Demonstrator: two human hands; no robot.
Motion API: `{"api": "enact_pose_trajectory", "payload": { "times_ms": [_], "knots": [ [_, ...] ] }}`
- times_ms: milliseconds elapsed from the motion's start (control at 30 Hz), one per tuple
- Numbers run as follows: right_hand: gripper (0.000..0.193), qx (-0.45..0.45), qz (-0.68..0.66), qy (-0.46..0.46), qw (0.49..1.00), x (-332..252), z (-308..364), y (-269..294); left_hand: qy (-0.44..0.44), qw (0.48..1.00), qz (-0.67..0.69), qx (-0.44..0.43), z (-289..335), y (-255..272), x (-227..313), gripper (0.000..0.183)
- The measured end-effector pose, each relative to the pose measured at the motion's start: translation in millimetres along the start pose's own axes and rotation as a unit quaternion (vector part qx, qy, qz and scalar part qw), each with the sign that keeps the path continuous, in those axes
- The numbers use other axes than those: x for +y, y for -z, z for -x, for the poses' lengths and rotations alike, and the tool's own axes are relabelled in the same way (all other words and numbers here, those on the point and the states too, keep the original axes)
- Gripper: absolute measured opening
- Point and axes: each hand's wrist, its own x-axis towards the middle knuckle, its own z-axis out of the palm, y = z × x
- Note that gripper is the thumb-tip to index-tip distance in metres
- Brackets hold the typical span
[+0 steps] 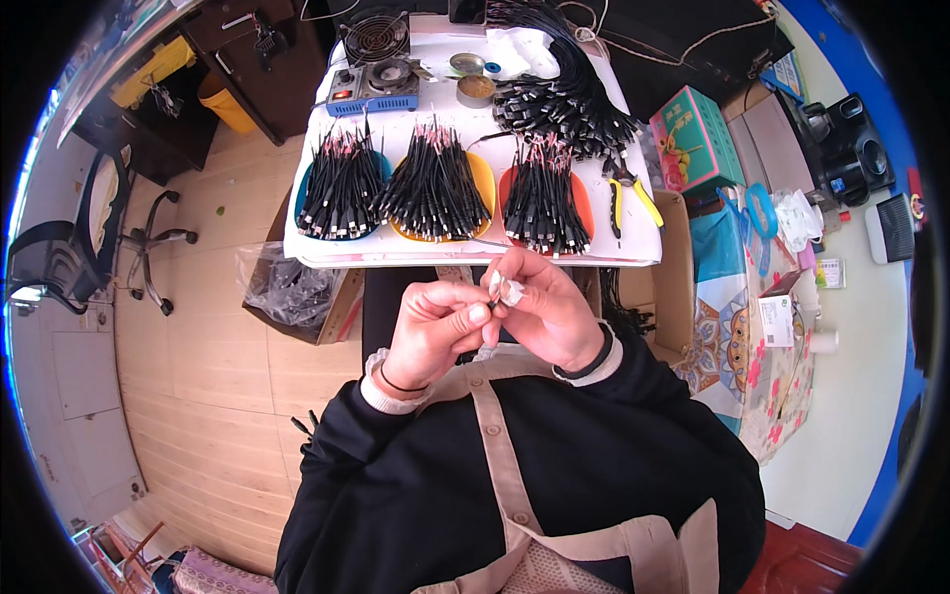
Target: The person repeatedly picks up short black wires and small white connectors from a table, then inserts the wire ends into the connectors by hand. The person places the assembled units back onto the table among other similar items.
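Note:
Just in front of the white table's near edge, my left hand (435, 327) and my right hand (542, 305) meet with pinched fingers. Between their fingertips is a small dark piece (493, 305), mostly hidden, so its kind cannot be made out. A white scrap (511, 292), like tissue or tape, shows at my right fingertips. Nearest the hands lie black cables in three bundles: one in a blue tray (378, 226), one in a yellow tray (484, 188) and one in an orange-red tray (584, 210). Their pinkish wire ends point away from me, their plugs toward me.
On the table (623, 247) stand a blue heating unit (374, 94), a fan (376, 38), a round tin (475, 91), a large cable heap (564, 99) and yellow-handled pliers (631, 198). Open cardboard boxes flank my lap, one holding plastic bags (297, 292). A green carton (696, 139) stands right.

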Motion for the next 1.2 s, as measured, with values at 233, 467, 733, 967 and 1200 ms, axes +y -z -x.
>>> {"api": "enact_pose_trajectory", "payload": {
  "times_ms": [233,467,733,967,1200],
  "knots": [
    [0.012,0.078,0.013,-0.077,0.994,8,19,4,-0.016,0.973,-0.231,0.006,15,6,-7,0.014],
    [0.018,0.086,0.204,-0.138,0.965,4,25,33,0.007,0.966,-0.252,0.062,17,14,-14,0.013],
    [0.024,0.233,0.512,0.084,0.822,-3,3,54,-0.037,0.973,-0.042,0.222,2,33,-3,0.015],
    [0.011,0.201,0.584,0.134,0.775,-50,-34,43,-0.036,0.951,0.064,0.300,12,42,18,0.016],
    [0.015,-0.052,0.721,0.092,0.685,-99,-123,52,-0.027,0.955,0.121,0.270,11,44,25,0.012]
  ]
}}
